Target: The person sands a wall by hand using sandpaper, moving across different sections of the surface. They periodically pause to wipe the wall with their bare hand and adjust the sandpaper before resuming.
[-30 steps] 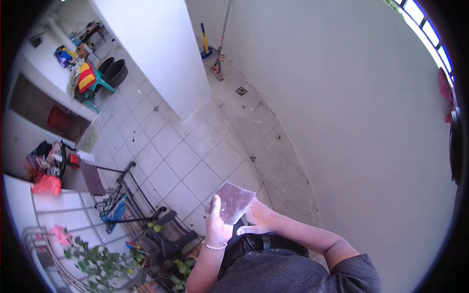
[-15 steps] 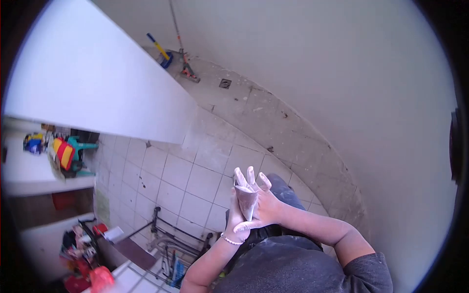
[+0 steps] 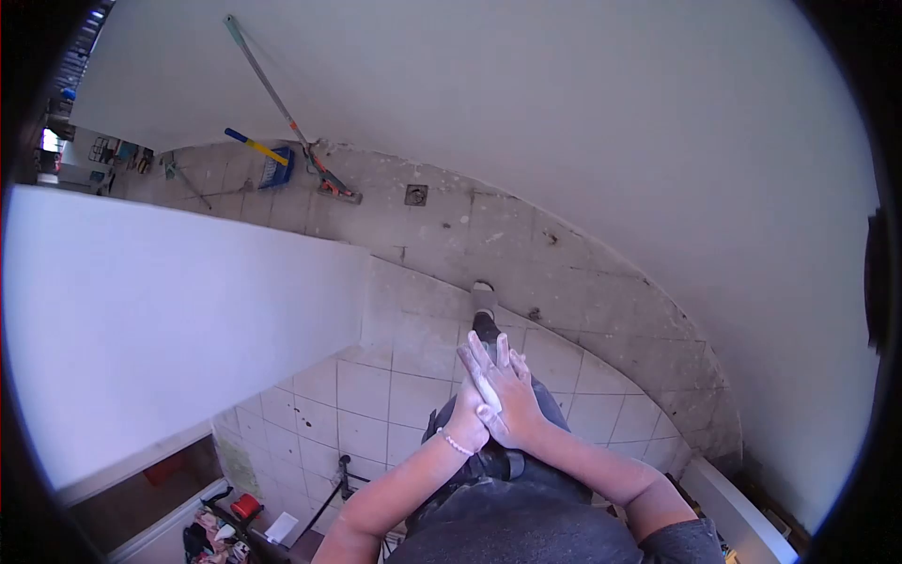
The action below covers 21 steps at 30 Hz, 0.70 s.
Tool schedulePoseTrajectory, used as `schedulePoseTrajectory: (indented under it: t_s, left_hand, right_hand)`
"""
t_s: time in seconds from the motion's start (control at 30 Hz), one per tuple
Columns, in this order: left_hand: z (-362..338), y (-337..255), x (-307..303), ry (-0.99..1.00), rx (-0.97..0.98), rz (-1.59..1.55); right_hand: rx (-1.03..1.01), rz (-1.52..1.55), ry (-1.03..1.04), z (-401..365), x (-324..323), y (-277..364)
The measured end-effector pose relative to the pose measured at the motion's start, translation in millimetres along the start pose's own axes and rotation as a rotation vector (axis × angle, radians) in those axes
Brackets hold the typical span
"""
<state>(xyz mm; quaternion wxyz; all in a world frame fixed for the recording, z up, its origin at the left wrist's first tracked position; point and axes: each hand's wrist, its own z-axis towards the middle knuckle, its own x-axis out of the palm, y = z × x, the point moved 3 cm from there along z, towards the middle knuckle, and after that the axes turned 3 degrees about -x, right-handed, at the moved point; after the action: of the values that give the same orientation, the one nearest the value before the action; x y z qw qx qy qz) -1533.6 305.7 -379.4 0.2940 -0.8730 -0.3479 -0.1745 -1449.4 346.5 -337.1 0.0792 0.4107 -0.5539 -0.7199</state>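
Note:
My left hand (image 3: 464, 415), with a beaded bracelet at its wrist, is against my right hand (image 3: 515, 399) in front of my body. White dust coats both. My right hand's fingers stretch forward, slightly apart, and its thumb crosses over my left hand. A pale strip (image 3: 489, 389) shows between the palms; what it is I cannot make out. The contact between the hands hides part of my left fingers.
A white partition (image 3: 197, 310) stands at left. Beyond it a blue dustpan (image 3: 276, 167) and a long-handled tool (image 3: 272, 94) are by the wall. A floor drain (image 3: 416, 195) lies ahead. A black metal frame (image 3: 346, 477) and cluttered items (image 3: 218, 538) are at lower left.
The view has turned and more floor shows beyond the partition. My hands have come closer together; the grey, pointed piece seen between them earlier is mostly hidden. A foot now shows ahead.

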Motion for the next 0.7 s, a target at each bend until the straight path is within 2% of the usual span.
schedulePoseTrajectory:
  t_s: [0.07,0.2,0.3,0.33,0.43,0.5,0.53,0.6,0.67,0.7]
  left_hand:
    - [27.1,-44.1,12.1,0.062,0.008,-0.141]
    - [77.2,-129.4,24.7,0.225,0.059,-0.451]
    - [120.3,-165.1,-1.3,0.671,0.208,-0.441]
    - [129.1,-174.2,1.7,0.612,0.105,-0.524]
    - [156.1,-198.4,11.5,-0.104,-0.008,-0.244]
    - [204.8,-193.9,-14.0,-0.087,0.029,-0.187]
    - [225.8,-193.5,-22.9,-0.157,0.087,-0.129]
    - [309.1,-170.1,-67.2,-0.078,0.202,0.013]
    - [416.3,-156.9,-115.5,0.044,0.333,0.214]
    - [461.3,-158.0,-133.2,0.080,0.341,0.223]
  right_hand:
    - [0.006,-0.018,-0.044,47.5,-13.3,-8.5]
    - [-0.058,0.162,-0.082,120.7,-18.5,-22.5]
    - [0.072,0.039,-0.141,156.6,-26.1,-14.8]
    - [0.097,0.032,-0.167,169.2,-26.0,-19.9]
    - [0.227,-0.080,-0.219,211.2,-25.4,-56.9]
    - [0.243,0.070,-0.254,234.4,-15.1,-90.3]
    - [0.196,0.129,-0.271,246.5,2.4,-114.7]
    - [0.091,0.259,-0.337,270.6,35.3,-160.3]
    - [0.425,0.979,-0.589,304.8,76.7,-223.6]
    - [0.431,1.020,-0.597,320.4,93.8,-248.9]
